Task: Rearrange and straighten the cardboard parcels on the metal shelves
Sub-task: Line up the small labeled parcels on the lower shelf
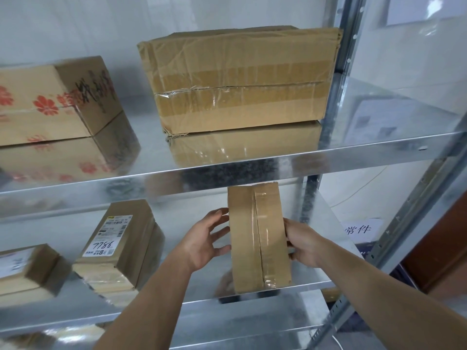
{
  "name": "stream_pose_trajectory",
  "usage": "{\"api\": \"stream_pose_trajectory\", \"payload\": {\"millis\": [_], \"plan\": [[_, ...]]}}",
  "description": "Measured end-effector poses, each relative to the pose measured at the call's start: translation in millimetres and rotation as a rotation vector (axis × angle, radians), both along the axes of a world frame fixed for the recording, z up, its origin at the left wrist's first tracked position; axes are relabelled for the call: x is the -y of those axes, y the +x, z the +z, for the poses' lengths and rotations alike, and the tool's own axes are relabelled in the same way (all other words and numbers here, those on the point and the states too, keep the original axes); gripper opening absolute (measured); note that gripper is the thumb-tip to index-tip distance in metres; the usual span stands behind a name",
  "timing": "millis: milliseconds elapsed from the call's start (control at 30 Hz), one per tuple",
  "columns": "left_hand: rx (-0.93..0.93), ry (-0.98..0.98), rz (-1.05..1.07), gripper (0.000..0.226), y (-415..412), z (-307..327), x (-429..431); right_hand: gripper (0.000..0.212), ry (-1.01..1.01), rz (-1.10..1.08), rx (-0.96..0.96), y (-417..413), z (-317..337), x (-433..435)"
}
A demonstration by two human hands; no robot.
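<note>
A narrow taped cardboard parcel [257, 238] stands on the lower metal shelf [303, 286], near its right end. My left hand [206, 239] lies against the parcel's left side with fingers spread and fairly straight. My right hand [302, 242] grips its right side, fingers curled round the edge. To the left on the same shelf lie a labelled parcel marked 7786 [118, 246] and a smaller parcel [25, 271] at the frame's left edge.
The upper shelf [227, 168] carries a big crumpled taped box [237, 79] on the right and a box with red flower prints [55, 99] on the left. A perforated steel upright [336, 102] bounds the right side. A paper sign [360, 229] hangs behind.
</note>
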State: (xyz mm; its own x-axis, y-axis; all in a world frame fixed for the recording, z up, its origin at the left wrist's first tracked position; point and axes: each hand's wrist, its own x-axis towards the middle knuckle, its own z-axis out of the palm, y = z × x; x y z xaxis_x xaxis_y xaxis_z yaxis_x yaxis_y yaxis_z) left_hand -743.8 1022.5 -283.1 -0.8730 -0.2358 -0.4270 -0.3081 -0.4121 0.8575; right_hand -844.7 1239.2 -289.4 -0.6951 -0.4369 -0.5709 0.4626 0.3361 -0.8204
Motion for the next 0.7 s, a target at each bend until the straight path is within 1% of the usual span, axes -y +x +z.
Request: {"api": "stream_pose_trajectory", "payload": {"millis": [267,533,700], "plan": [[-0.042,-0.012,0.01,0.04,4,0,-2,0.028,-0.103,-0.055,-0.013,5,2,0],[-0.02,-0.074,-0.005,0.035,3,4,-12,0.031,-0.199,-0.078,-0.006,10,-1,-3],[-0.032,-0.017,-0.03,0.041,3,-1,-15,0.028,-0.254,-0.13,-0.018,7,-3,-5]]}}
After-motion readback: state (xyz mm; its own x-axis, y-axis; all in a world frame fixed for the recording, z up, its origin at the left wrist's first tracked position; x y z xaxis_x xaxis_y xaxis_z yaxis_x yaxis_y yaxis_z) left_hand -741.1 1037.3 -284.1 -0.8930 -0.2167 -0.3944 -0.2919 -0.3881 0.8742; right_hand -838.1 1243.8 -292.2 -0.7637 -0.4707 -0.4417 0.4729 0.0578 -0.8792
